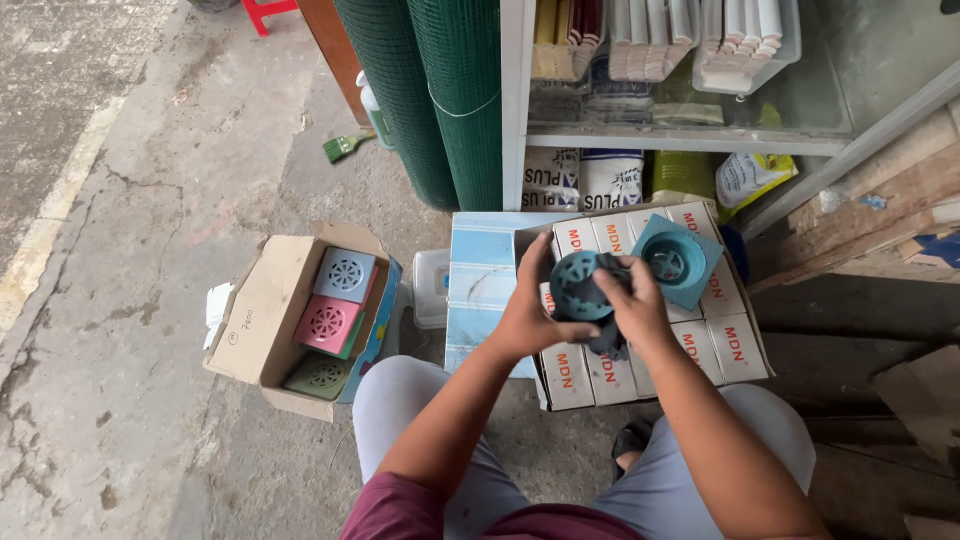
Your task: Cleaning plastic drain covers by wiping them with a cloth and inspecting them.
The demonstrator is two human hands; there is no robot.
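Observation:
Both hands hold a round teal slotted drain cover [583,284] with a dark part under it. My left hand [527,308] grips its left side and my right hand [638,302] grips its right side and the dark part. A teal square drain frame [678,259] rests just behind my right hand on small white boxes packed in a carton [748,308]. At left, an open cardboard box [262,317] holds square drain covers in blue, pink and green.
A pale blue flat box [481,268] lies left of the carton. Green wire mesh rolls [440,95] stand against a white shelf unit [520,100] with bags and trays. A green brush [343,147] lies on the concrete floor. Wooden boards [880,220] lie at right.

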